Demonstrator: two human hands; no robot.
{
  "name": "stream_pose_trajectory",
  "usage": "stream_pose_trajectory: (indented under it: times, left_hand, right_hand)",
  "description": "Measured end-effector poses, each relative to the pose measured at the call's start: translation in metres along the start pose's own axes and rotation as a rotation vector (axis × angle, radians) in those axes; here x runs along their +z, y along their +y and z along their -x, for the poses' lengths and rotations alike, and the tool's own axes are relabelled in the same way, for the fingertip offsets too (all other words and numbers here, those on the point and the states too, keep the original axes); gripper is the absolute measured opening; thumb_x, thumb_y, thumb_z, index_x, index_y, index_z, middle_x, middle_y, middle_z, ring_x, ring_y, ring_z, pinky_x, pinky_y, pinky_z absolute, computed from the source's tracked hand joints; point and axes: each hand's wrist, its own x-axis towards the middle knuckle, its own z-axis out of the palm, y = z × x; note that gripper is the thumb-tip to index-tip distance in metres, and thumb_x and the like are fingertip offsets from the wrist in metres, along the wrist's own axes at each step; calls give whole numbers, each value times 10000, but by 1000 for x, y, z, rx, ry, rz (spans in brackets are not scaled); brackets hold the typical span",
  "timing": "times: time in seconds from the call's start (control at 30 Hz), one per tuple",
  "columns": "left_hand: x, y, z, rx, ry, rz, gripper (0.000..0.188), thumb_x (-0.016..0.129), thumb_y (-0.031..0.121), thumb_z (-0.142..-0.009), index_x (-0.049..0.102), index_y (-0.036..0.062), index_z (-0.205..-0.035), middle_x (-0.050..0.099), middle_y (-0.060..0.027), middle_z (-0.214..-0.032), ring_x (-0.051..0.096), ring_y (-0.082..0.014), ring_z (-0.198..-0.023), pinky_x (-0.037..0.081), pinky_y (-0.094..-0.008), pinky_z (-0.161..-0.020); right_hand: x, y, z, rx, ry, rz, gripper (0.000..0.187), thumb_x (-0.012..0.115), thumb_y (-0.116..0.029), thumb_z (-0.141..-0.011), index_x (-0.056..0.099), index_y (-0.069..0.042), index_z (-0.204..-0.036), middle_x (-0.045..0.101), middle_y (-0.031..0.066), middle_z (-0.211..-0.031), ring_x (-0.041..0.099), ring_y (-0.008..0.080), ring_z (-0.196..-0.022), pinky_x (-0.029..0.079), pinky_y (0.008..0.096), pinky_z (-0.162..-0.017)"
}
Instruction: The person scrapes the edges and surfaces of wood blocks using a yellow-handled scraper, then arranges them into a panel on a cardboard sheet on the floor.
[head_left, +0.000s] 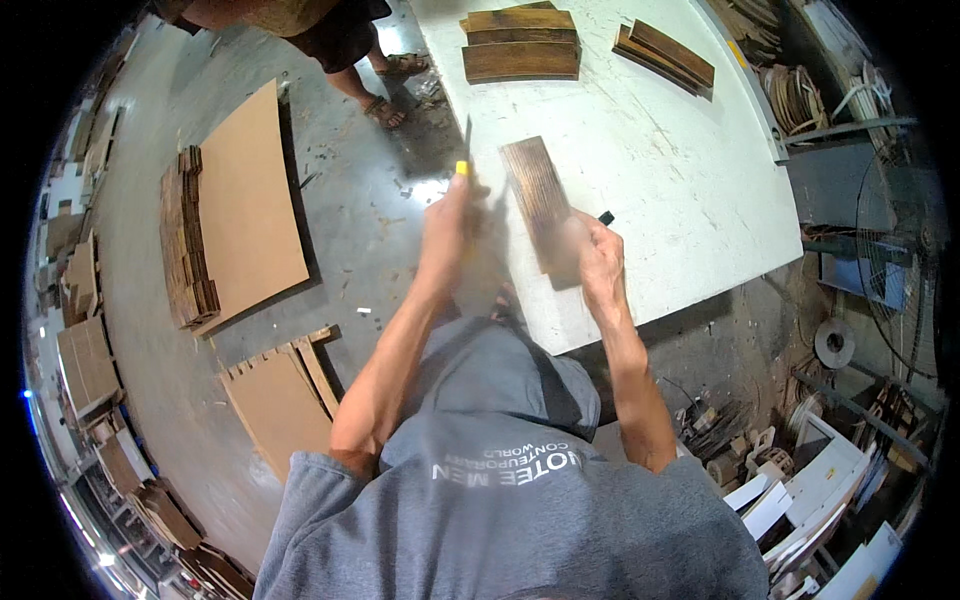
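My left hand (444, 235) is closed round a slim tool (462, 168) with a yellow handle end and a thin, dark, blade-like tip pointing away from me. Its exact kind is unclear, and it stands off the table's left edge. With my right hand (600, 255) I grip the near end of a dark brown wooden slat (538, 185) with visible grain, tilted over the white table (680, 170). Blur hides part of its near end. A small black piece (606, 218) shows just beyond my right knuckles; whether I hold it cannot be seen.
Brown slats (520, 62) lie stacked at the table's far side, with more slats (665, 58) to their right. On the floor at left, a brown sheet (260, 200) bears a row of wooden pieces (185, 240). Another person's sandalled foot (384, 112) is beyond. A fan (895, 260) stands at right.
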Motion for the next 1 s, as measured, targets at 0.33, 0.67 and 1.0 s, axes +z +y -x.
stream_pose_trajectory:
  times: [0.33, 0.67, 1.0]
  left_hand:
    - [-59, -17, -1, 146, -145, -251, 472, 509, 242, -1051, 441, -3, -1448, 596, -42, -906, 565, -101, -710, 488, -265, -630]
    - [-104, -14, -69, 529, -226, -572, 540, 474, 75, -999, 411, 162, -1528, 645, -116, -1023, 610, -194, -867, 510, -348, -823]
    - [-91, 1, -98, 660, -129, -984, 696, 528, -16, -907, 456, 314, -1516, 532, -177, -829, 598, -350, -760, 496, -452, -716]
  right_hand:
    - [28, 8, -37, -481, 87, 851, 406, 601, -73, -900, 626, -10, -1300, 645, 194, -1071, 583, 385, -1013, 482, 473, -905]
    - [81, 16, -74, -750, 180, 927, 444, 655, 34, -823, 678, -24, -1262, 654, 157, -986, 599, 321, -939, 478, 423, -882]
    - [87, 19, -78, -718, 137, 932, 423, 616, -44, -878, 638, -49, -1300, 624, 154, -1054, 572, 344, -993, 452, 449, -883]
